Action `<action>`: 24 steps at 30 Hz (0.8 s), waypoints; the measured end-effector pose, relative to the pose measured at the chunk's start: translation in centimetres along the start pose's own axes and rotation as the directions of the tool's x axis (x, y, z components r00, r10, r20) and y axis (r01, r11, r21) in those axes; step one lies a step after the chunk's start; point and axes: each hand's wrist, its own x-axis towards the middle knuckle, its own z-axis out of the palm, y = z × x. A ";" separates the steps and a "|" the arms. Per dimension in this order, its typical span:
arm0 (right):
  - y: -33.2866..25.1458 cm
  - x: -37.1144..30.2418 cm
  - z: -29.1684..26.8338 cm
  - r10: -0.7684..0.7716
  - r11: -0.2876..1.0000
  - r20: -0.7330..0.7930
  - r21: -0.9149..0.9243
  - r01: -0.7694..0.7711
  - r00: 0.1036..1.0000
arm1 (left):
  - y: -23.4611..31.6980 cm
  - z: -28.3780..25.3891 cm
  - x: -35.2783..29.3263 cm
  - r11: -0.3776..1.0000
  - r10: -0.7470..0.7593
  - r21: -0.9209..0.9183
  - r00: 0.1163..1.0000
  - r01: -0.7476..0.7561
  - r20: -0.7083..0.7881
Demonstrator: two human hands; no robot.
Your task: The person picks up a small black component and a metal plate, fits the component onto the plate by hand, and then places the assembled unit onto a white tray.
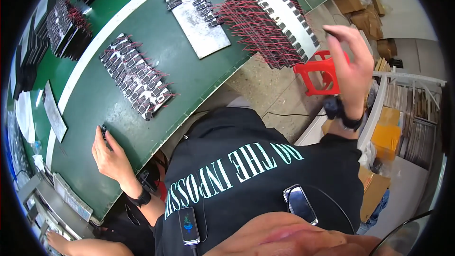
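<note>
Near the left front of the green table, my left hand (111, 160) pinches a small black part (104, 131) between thumb and fingertips. Raised at the right, my right hand (354, 66) has thumb and index finger close together, with a small dark bit at their tips that is too small to name. Beside it stands a tall stack of plates (290, 15) carrying rows of small black rectangular parts with red wires. A board (135, 73) full of such wired parts lies left of centre. Farther back, a silvery plate (201, 33) bears parts along two edges only.
Beside the table is a red plastic stool (318, 77). A shelf with flat sheets (400, 97) and cardboard boxes (353, 0) line the right. More stacked boards (68, 28) stand at far left, near a loose plate (54, 111). Another person's arm (83, 247) shows lower left.
</note>
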 end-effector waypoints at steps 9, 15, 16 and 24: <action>9.1 13.9 7.6 -0.170 0.984 0.716 0.082 0.161 0.677 | -1.7 -0.7 -1.5 0.988 -0.112 -0.108 0.994 0.113 0.011; 14.4 17.0 11.1 -0.152 0.988 0.805 0.103 0.117 0.573 | -1.9 -1.5 0.4 0.942 -0.171 -0.288 0.985 0.170 0.022; 15.2 17.8 10.6 -0.068 0.995 0.837 0.094 -0.020 0.543 | -1.8 -1.5 0.2 0.933 -0.176 -0.312 0.983 0.181 0.044; 16.5 20.1 12.0 -0.030 0.992 0.889 0.083 -0.097 0.456 | -1.7 -1.2 -0.2 0.954 -0.206 -0.215 0.978 0.211 0.044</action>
